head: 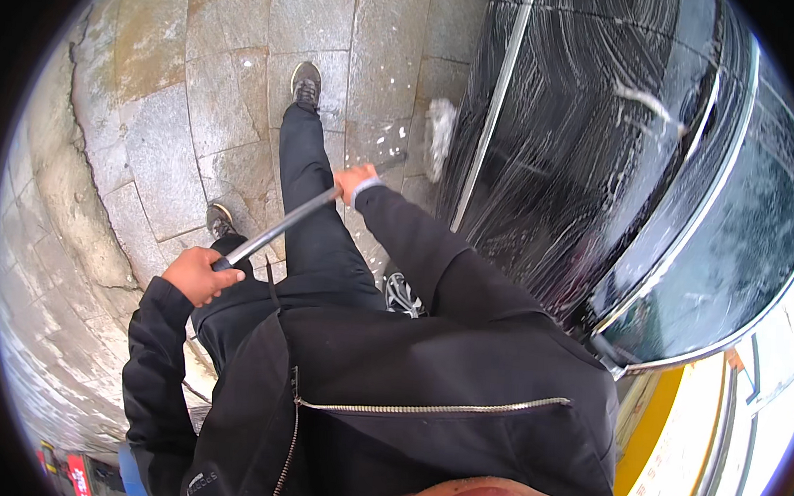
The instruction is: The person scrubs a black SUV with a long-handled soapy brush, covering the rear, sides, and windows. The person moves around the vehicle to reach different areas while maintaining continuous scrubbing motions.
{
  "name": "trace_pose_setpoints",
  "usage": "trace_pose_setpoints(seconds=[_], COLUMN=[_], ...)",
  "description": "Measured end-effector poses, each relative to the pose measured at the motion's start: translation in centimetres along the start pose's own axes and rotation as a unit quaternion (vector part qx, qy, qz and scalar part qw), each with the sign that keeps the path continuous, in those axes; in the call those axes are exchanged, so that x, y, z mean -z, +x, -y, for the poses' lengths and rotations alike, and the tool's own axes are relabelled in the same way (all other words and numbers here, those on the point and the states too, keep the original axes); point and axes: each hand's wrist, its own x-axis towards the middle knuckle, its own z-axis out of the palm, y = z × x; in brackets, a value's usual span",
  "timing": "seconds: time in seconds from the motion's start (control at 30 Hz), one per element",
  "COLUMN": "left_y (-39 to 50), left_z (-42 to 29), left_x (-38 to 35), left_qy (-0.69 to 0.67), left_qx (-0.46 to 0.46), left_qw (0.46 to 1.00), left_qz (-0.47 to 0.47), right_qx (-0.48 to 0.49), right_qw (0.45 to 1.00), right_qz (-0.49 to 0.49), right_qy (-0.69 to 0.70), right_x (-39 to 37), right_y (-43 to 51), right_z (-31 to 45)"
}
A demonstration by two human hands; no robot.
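My left hand [200, 276] grips the dark end of a metal pole [281, 228] in front of my left hip. Farther along the same pole, my right hand [353, 181] is closed around it. Beyond the right hand the pole turns dark and thin and runs towards a white, shaggy mop head [439, 140], blurred, low beside the car. The black side of the car [549, 121] carries streaks of white soap foam. Whether the mop touches the car or the ground, I cannot tell.
Wet stone paving [237, 101] with foam spots lies underfoot. A long crack [92, 161] runs along the left. The car's foamy window [724, 216] and chrome strip [496, 113] are at right. A striped shoe [405, 295] shows under my right arm; a yellow band [648, 432] is behind.
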Motion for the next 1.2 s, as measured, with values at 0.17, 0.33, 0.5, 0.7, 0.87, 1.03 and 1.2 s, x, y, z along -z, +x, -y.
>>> trace_pose_setpoints(seconds=[0.17,0.33,0.5,0.7,0.87,1.03,1.2], left_y=[-0.1,-3.4,-11.5,-22.5,-21.9,-19.4,-19.4], left_z=[2.0,-0.6,-1.8,-6.4,-18.4,-29.7,-27.9], left_x=[-5.7,-7.3,-2.2,4.6,7.2,8.7,16.1], left_qy=[0.12,0.217,0.188,0.092,0.256,0.253,0.222], left_qx=[-0.027,-0.061,-0.071,-0.139,-0.311,-0.328,-0.431], left_qw=[0.987,0.965,0.974,0.978,0.803,0.699,0.619], left_qz=[0.099,0.131,0.101,-0.126,-0.44,-0.583,-0.618], right_qx=[-0.072,-0.071,-0.032,0.145,0.148,0.11,0.127], right_qw=[0.988,0.966,0.986,0.956,0.894,0.82,0.768], right_qz=[0.024,0.109,-0.012,-0.232,-0.407,-0.551,-0.606], right_qy=[0.136,0.222,0.163,0.107,-0.111,-0.105,-0.165], right_x=[-17.4,-21.4,-11.6,13.2,40.5,62.6,70.0], right_y=[-9.6,-18.0,-20.5,-13.6,-6.1,-9.1,-14.2], right_z=[4.5,7.0,8.3,3.3,-6.4,-12.9,-10.5])
